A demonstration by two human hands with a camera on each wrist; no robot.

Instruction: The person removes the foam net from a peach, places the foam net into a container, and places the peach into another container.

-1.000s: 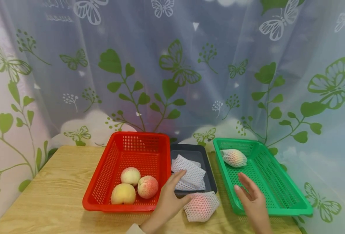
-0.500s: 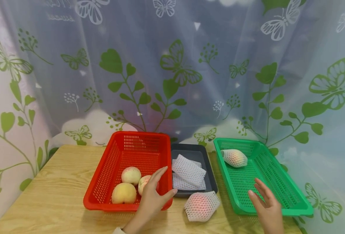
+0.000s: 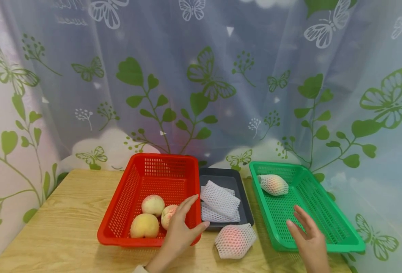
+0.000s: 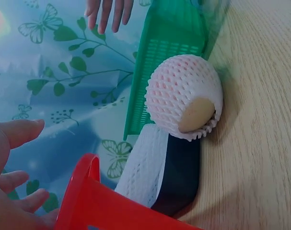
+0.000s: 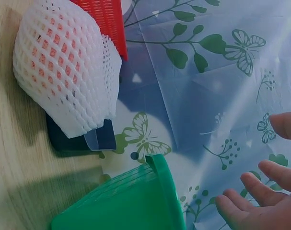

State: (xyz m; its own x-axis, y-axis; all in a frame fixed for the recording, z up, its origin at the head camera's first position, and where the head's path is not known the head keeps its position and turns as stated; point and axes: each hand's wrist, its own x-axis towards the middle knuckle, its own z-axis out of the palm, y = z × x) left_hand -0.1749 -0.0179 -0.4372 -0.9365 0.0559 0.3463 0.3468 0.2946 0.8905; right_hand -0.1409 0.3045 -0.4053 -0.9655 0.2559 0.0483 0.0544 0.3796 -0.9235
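Observation:
A peach in a white foam net sits on the table between my two hands, touched by neither; the left wrist view shows bare peach skin at the net's opening. My left hand hovers over the right front rim of the red basket, fingers spread and holding nothing. It partly hides one of the three bare peaches inside. Over the front of the green basket my right hand hangs with relaxed, parted fingers, also holding nothing. Another netted peach lies at that basket's back left.
Between the baskets stands a dark tray with several white foam nets lying in it. The wooden table extends to the left of the red basket. A patterned curtain hangs behind everything.
Both hands have drawn apart from the netted peach: the left moved left to the red basket, the right moved right over the green one. In the last half second they barely shifted.

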